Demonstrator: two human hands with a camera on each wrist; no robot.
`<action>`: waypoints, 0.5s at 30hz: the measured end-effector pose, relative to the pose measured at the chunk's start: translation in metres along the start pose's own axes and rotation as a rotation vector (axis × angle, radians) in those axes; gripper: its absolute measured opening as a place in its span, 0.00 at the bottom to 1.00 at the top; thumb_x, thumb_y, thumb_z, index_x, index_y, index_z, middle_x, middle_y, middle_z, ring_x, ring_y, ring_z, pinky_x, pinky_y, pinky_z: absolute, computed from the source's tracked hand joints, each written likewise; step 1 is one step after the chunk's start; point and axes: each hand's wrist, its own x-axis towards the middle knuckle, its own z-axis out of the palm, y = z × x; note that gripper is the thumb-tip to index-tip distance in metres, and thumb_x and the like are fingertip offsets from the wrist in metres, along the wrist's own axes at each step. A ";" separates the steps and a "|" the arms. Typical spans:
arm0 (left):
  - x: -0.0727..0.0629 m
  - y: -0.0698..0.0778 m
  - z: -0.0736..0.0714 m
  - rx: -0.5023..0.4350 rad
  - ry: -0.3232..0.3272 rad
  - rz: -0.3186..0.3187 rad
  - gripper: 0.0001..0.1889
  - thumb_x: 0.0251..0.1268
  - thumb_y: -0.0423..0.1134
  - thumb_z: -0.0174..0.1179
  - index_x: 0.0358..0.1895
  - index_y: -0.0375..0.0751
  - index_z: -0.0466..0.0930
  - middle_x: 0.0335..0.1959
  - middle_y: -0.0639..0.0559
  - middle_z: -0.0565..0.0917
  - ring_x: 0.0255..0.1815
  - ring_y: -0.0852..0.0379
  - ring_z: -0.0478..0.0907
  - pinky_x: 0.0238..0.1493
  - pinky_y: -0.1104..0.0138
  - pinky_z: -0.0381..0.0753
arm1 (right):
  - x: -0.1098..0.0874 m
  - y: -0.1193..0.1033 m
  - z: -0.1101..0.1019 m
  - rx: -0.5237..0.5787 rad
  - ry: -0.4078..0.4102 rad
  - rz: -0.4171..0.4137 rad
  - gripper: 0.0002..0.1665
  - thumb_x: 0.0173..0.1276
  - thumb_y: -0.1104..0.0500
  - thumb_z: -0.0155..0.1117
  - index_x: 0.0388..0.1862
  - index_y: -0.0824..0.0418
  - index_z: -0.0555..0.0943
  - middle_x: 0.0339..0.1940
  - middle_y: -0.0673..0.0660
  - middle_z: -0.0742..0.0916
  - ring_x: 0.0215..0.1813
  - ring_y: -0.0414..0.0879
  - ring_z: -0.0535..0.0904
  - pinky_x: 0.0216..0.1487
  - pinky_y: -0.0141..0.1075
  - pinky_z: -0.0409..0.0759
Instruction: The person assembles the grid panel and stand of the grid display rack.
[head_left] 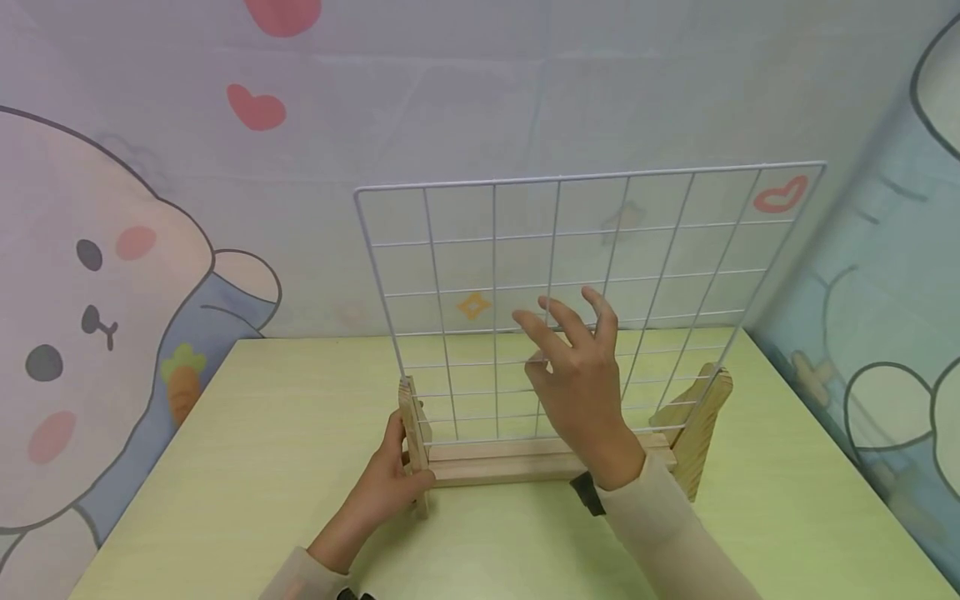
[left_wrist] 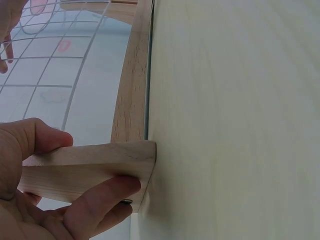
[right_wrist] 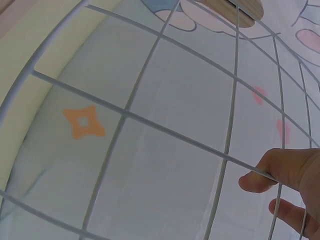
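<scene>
A white wire grid panel (head_left: pixel 588 177) stands tilted above a wooden base bar (head_left: pixel 510 471). One wooden end piece (head_left: pixel 413 433) is at its left, another (head_left: pixel 701 425) at its right. My left hand (head_left: pixel 386 487) grips the left end piece near its bottom. The left wrist view shows a thumb and fingers (left_wrist: pixel 100 202) on opposite faces of this wood (left_wrist: pixel 90 155). My right hand (head_left: pixel 581 383) is raised at the middle of the grid, its fingers spread and slightly bent among the wires. In the right wrist view, wires cross the fingertips (right_wrist: pixel 257 181); a firm hold is not visible.
A pale yellow-green table (head_left: pixel 300 417) lies under the stand. Behind it hangs a light cloth backdrop (head_left: pixel 450 100) with printed hearts and a bear (head_left: pixel 90 350). Another patterned cloth (head_left: pixel 885 292) borders the right side.
</scene>
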 end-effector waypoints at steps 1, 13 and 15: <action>0.000 0.000 0.000 -0.003 -0.001 0.000 0.50 0.62 0.23 0.58 0.85 0.46 0.43 0.84 0.30 0.50 0.72 0.15 0.63 0.51 0.39 0.83 | -0.001 0.000 0.001 0.002 0.005 -0.001 0.33 0.48 0.84 0.68 0.52 0.60 0.89 0.55 0.67 0.89 0.63 0.67 0.80 0.76 0.64 0.62; 0.000 0.001 0.000 -0.011 -0.009 -0.002 0.50 0.62 0.22 0.57 0.85 0.48 0.42 0.85 0.30 0.49 0.74 0.16 0.60 0.50 0.43 0.84 | -0.018 0.003 0.008 0.005 -0.003 0.006 0.33 0.49 0.83 0.67 0.53 0.60 0.89 0.54 0.66 0.89 0.66 0.69 0.77 0.72 0.63 0.69; 0.000 0.001 -0.001 -0.007 -0.007 -0.003 0.50 0.61 0.22 0.57 0.85 0.48 0.43 0.85 0.31 0.49 0.74 0.16 0.60 0.49 0.44 0.84 | -0.022 0.003 0.009 0.008 -0.001 0.008 0.34 0.49 0.83 0.67 0.53 0.59 0.89 0.55 0.67 0.88 0.67 0.70 0.76 0.71 0.63 0.70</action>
